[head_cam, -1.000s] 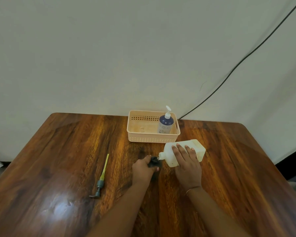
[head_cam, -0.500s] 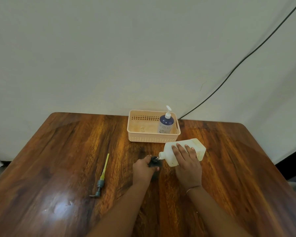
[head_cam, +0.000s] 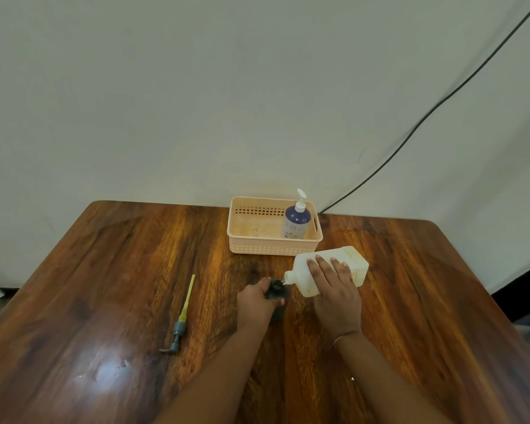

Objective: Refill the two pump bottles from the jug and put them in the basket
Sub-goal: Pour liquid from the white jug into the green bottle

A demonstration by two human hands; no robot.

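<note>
My right hand (head_cam: 334, 289) grips a white jug (head_cam: 354, 263), tipped on its side with its spout pointing left. The spout sits right at the mouth of a small dark bottle (head_cam: 276, 288), which my left hand (head_cam: 256, 304) holds upright on the table; most of that bottle is hidden by my fingers. A grey pump head with a yellow tube (head_cam: 182, 316) lies loose on the table to the left. A blue pump bottle (head_cam: 296, 221) with a white pump stands in the right end of the peach basket (head_cam: 251, 249).
The wooden table (head_cam: 104, 286) ends at a pale wall just behind the basket. A black cable (head_cam: 441, 102) runs down the wall to the table's back edge right of the basket.
The jug's rear end has lifted slightly, tipping the spout a little more toward the dark bottle. Both hands stay in place.
</note>
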